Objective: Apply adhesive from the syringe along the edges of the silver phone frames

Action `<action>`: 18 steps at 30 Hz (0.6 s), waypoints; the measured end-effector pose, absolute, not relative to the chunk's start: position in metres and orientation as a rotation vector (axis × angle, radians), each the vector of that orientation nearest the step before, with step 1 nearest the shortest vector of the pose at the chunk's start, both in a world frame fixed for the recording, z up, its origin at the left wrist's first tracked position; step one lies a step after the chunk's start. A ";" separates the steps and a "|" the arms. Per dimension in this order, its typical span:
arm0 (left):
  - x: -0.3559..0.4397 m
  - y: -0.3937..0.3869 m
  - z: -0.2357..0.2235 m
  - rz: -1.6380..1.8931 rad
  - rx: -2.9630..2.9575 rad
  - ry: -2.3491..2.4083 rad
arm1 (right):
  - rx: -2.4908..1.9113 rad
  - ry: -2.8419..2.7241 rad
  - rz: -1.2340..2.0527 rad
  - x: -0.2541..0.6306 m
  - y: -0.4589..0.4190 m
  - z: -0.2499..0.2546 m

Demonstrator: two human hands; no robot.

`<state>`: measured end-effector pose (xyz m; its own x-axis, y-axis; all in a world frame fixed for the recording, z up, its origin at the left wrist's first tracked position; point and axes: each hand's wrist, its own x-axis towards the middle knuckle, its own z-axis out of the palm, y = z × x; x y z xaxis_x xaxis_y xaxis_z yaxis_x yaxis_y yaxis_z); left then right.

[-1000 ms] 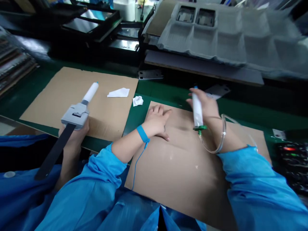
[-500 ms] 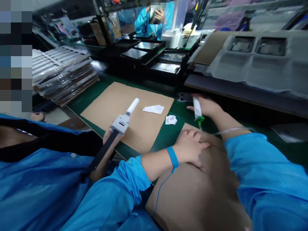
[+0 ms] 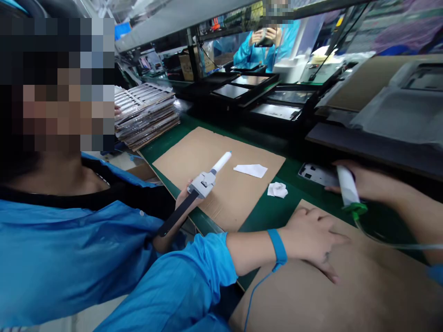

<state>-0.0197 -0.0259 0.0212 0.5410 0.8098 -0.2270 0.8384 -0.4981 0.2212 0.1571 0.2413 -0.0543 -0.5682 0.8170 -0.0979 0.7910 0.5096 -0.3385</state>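
Note:
My left hand point(image 3: 313, 237), with a blue wrist strap, lies flat with fingers spread on a brown cardboard sheet point(image 3: 360, 295). At the right, my right hand point(image 3: 370, 182) is wrapped round a white syringe point(image 3: 348, 186) with a green fitting and a clear tube. Fingers of that same hand touch the near end of a thin grey device panel point(image 3: 314, 174); how firmly they grip it is hidden. A crumpled white tissue point(image 3: 277, 189) lies on the green mat beyond my left hand.
Left of me, a co-worker's hand holds a grey dispensing gun point(image 3: 204, 183) over another cardboard sheet point(image 3: 187, 157) with a white paper piece point(image 3: 252, 170). Stacked trays point(image 3: 148, 115) stand behind. Black frames point(image 3: 242, 87) and a dark shelf board point(image 3: 374, 143) border the back.
The view has turned left. My right hand has come back toward me with the syringe, and the grey panel has moved with it, showing more. My left hand stays on the cardboard.

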 end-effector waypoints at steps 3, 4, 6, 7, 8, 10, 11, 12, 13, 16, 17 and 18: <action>-0.022 -0.025 0.021 -0.101 2.506 1.345 | -1.463 -2.705 0.572 0.162 0.227 -0.033; -0.023 -0.025 0.022 -0.094 2.521 1.336 | -1.482 -2.705 0.569 0.164 0.218 -0.022; -0.027 -0.024 0.024 -0.100 2.531 1.328 | -1.470 -2.689 0.511 0.169 0.195 0.002; -0.029 -0.022 0.025 -0.076 2.517 1.352 | -1.437 -2.701 0.492 0.172 0.184 0.013; -0.030 -0.019 0.026 -0.061 2.501 1.362 | -1.405 -2.702 0.487 0.176 0.173 0.024; -0.033 -0.011 0.027 -0.075 2.464 1.380 | -1.390 -2.703 0.475 0.187 0.151 0.041; -0.033 -0.008 0.027 -0.083 2.449 1.393 | -1.350 -2.704 0.464 0.195 0.140 0.049; -0.033 -0.006 0.028 -0.084 2.451 1.396 | -1.316 -2.697 0.461 0.203 0.128 0.057; -0.033 -0.004 0.029 -0.081 2.456 1.400 | -1.286 -2.679 0.468 0.212 0.116 0.065; -0.033 -0.002 0.032 -0.068 2.480 1.423 | -1.294 -2.558 0.544 0.239 0.078 0.096; -0.033 -0.001 0.033 -0.064 2.487 1.431 | -1.326 -2.511 0.561 0.249 0.066 0.106; -0.033 0.001 0.033 -0.057 2.497 1.434 | -1.365 -2.469 0.557 0.260 0.054 0.116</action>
